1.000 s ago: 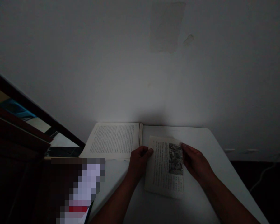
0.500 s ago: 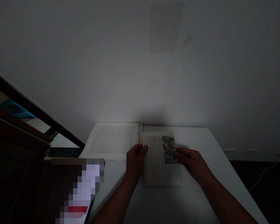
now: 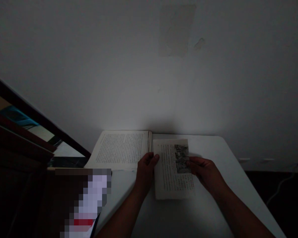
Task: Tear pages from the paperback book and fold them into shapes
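Observation:
A loose printed page point(image 3: 172, 175) with a dark picture near its top lies on the white table point(image 3: 213, 205), its left edge beside the spine of an open book point(image 3: 120, 149). My left hand point(image 3: 145, 173) grips the page's left edge with curled fingers. My right hand point(image 3: 205, 172) pinches its right edge by the picture. The room is dim.
The book lies open at the table's far left corner, against a bare wall point(image 3: 149, 66). A dark wooden frame point(image 3: 27, 112) slants along the left. A blurred patch point(image 3: 86, 201) covers something at the lower left. The table's right edge drops off to a dark floor.
Both hands have slid the loose page up and left from a tilted position until it lies nearly straight beside the book's spine. In the last half second it shifted only slightly.

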`<action>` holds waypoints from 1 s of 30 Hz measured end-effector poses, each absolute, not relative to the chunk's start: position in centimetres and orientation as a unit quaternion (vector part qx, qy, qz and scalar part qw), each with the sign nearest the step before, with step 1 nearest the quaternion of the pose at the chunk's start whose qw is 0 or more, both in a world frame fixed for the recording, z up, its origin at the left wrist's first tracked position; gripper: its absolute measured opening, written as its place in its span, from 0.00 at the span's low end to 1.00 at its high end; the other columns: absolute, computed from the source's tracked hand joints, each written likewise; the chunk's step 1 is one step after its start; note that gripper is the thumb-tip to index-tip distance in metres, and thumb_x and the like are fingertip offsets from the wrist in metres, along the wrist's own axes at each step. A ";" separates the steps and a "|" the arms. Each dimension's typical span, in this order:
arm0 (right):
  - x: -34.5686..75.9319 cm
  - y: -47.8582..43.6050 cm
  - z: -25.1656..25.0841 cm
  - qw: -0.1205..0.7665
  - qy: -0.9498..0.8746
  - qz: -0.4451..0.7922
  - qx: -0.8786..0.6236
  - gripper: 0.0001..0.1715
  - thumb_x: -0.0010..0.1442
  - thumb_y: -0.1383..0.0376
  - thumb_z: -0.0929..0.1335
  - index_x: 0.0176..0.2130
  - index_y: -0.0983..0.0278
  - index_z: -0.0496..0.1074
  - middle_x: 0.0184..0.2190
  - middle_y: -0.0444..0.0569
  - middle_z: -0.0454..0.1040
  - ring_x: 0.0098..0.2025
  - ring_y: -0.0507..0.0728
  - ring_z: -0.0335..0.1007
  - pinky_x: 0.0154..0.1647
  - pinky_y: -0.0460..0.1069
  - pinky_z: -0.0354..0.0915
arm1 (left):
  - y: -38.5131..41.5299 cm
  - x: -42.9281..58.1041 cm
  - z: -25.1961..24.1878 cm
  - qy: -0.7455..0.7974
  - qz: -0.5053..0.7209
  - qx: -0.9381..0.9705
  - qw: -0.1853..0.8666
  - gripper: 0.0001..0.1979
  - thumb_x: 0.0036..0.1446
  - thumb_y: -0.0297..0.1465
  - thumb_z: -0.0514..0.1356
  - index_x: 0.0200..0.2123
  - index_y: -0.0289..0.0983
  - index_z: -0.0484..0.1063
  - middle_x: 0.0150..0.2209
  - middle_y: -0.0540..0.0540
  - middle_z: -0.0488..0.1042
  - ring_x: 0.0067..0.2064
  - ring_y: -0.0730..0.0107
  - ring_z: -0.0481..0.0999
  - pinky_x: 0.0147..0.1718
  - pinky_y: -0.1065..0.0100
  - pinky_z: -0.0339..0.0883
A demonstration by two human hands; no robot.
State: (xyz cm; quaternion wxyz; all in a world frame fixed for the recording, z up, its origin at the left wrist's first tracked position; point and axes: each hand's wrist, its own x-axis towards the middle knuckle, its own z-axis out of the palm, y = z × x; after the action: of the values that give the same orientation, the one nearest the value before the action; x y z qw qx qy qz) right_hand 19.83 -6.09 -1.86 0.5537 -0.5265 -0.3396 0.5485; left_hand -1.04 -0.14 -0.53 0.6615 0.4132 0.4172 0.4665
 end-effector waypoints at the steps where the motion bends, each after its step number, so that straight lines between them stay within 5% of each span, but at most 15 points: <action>1: 19.8 -6.1 -1.8 0.554 -0.338 0.545 -0.531 0.18 0.47 0.62 0.74 0.40 0.66 0.78 0.31 0.52 0.80 0.31 0.58 0.74 0.36 0.53 0.68 | -0.2 -1.1 -0.6 0.410 0.470 0.406 0.668 0.14 0.49 0.38 0.64 0.33 0.34 0.69 0.30 0.47 0.73 0.32 0.70 0.73 0.32 0.69 0.65; 5: 19.9 -6.1 -1.8 0.562 -0.328 0.557 -0.516 0.17 0.48 0.62 0.74 0.40 0.66 0.78 0.29 0.51 0.79 0.29 0.57 0.73 0.35 0.52 0.67 | -0.2 -1.1 -0.5 0.400 0.465 0.391 0.686 0.18 0.47 0.36 0.65 0.39 0.33 0.68 0.33 0.43 0.76 0.35 0.65 0.75 0.35 0.66 0.67; 16: 19.5 -6.2 -1.1 0.571 -0.312 0.543 -0.531 0.16 0.43 0.60 0.75 0.33 0.67 0.79 0.21 0.48 0.76 0.24 0.56 0.71 0.28 0.51 0.66 | -0.3 -1.3 -0.2 0.423 0.368 0.452 0.694 0.13 0.46 0.34 0.65 0.35 0.31 0.74 0.34 0.41 0.77 0.33 0.62 0.76 0.33 0.63 0.69; 24: 19.5 -6.2 -0.8 0.554 -0.334 0.535 -0.544 0.19 0.43 0.58 0.75 0.36 0.65 0.79 0.27 0.52 0.80 0.27 0.57 0.73 0.29 0.52 0.67 | -0.2 -1.4 -0.1 0.418 0.363 0.467 0.689 0.13 0.47 0.35 0.64 0.34 0.32 0.73 0.34 0.41 0.77 0.34 0.61 0.77 0.34 0.62 0.69; 30: 19.9 -6.4 -0.1 0.520 -0.351 0.503 -0.595 0.22 0.44 0.58 0.74 0.38 0.67 0.77 0.26 0.51 0.79 0.24 0.56 0.73 0.22 0.49 0.67 | -0.3 -1.6 0.1 0.447 0.424 0.542 0.571 0.16 0.50 0.34 0.61 0.42 0.34 0.67 0.37 0.42 0.75 0.38 0.63 0.76 0.38 0.63 0.69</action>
State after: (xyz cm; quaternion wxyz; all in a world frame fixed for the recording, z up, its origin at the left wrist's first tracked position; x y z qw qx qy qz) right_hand 19.93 -6.36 -0.09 0.5200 -0.5946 -0.3510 0.5029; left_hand -1.55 -0.29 0.13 0.5712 0.5423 0.4470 0.4241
